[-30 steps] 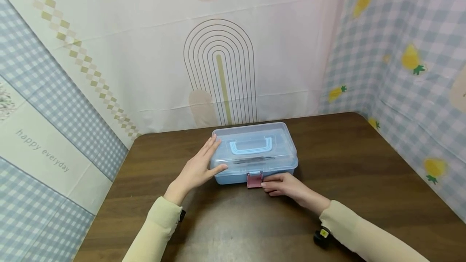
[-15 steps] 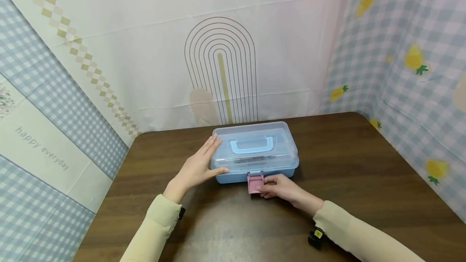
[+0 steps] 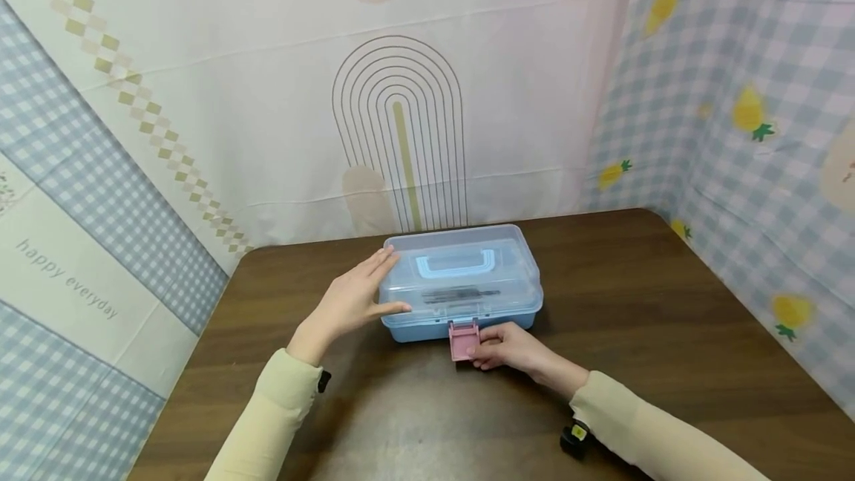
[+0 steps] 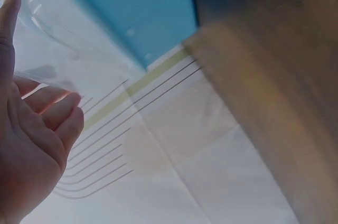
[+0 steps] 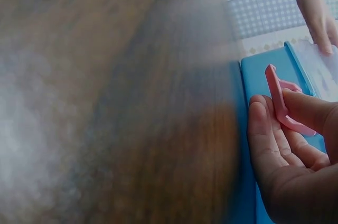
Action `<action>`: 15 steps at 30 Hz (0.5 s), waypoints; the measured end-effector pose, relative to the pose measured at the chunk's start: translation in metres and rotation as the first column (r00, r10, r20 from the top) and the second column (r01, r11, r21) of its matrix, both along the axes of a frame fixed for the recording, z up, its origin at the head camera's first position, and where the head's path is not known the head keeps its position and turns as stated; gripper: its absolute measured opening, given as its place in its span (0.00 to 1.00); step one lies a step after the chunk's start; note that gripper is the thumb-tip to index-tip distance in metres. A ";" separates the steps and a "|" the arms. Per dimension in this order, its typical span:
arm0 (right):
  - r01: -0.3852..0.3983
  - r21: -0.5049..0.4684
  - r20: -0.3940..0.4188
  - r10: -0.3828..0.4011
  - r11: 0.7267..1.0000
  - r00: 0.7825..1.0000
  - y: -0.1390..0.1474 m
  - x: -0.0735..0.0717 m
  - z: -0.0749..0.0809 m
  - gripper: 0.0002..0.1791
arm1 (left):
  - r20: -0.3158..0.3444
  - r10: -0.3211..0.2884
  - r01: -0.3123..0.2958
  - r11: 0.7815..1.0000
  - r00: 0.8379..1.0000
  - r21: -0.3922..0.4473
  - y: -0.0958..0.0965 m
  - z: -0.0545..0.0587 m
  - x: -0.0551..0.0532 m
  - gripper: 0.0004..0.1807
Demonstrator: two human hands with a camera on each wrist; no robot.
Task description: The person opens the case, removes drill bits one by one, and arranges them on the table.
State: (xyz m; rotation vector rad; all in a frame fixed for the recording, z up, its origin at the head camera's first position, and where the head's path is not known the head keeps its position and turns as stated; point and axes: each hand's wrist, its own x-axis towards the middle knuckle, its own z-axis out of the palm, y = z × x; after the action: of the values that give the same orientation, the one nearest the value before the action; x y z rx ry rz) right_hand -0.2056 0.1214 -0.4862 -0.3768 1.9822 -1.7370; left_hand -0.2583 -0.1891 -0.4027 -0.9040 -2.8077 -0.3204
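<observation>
On the table stands a blue plastic storage box [image 3: 427, 331] with a clear lid [image 3: 508, 254] and a light blue carrying handle [image 3: 456, 266]. My right hand [image 3: 514, 349] pinches the pink latch [image 3: 464, 344] at the box's front between thumb and fingers; in the right wrist view the latch [image 5: 275, 94] tilts out from the blue wall. My left hand [image 3: 350, 299] rests on the lid's left side with fingers spread and fairly straight. Something dark and slim [image 3: 461, 294] shows through the lid, its kind unclear. The left wrist view shows the palm [image 4: 31, 139] beside the lid.
The brown wooden table [image 3: 414, 421] reaches back to a white patterned cloth [image 3: 287, 95]. A blue checked cloth with pineapples [image 3: 748, 191] hangs at the right, and more checked cloth [image 3: 60, 362] at the left. A dark wrist device [image 3: 574, 438] sits at my right sleeve.
The pink latch has swung outward and down from the box's front, with my right hand gripping it. My left hand stays on the lid. The head view has shifted slightly.
</observation>
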 end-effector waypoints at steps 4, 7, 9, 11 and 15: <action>-0.004 0.009 0.006 0.004 1.000 1.000 0.001 -0.001 -0.002 0.11 | 0.034 0.018 -0.021 0.996 0.999 0.082 -0.002 0.019 -0.005 0.45; -0.004 0.004 0.009 0.004 1.000 1.000 0.001 0.000 -0.002 0.11 | 0.065 0.023 -0.033 0.988 0.998 0.152 -0.002 0.032 -0.011 0.38; -0.005 -0.003 0.008 0.005 1.000 1.000 0.001 0.000 -0.002 0.11 | 0.092 0.023 -0.039 0.984 0.995 0.175 -0.003 0.039 -0.016 0.37; -0.005 -0.009 0.006 0.005 1.000 1.000 0.001 0.000 -0.002 0.12 | 0.121 0.017 -0.039 0.982 0.993 0.187 -0.003 0.043 -0.021 0.38; -0.001 -0.016 0.011 0.002 1.000 1.000 0.001 0.002 -0.001 0.12 | 0.155 0.016 -0.047 0.980 0.988 0.193 -0.003 0.049 -0.029 0.39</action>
State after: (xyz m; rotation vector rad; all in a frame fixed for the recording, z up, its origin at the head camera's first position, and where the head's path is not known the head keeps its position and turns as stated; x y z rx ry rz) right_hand -0.2040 0.1227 -0.4873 -0.3729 1.9611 -1.7507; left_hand -0.2872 -0.1922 -0.3537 -0.8223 -2.8575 -0.6763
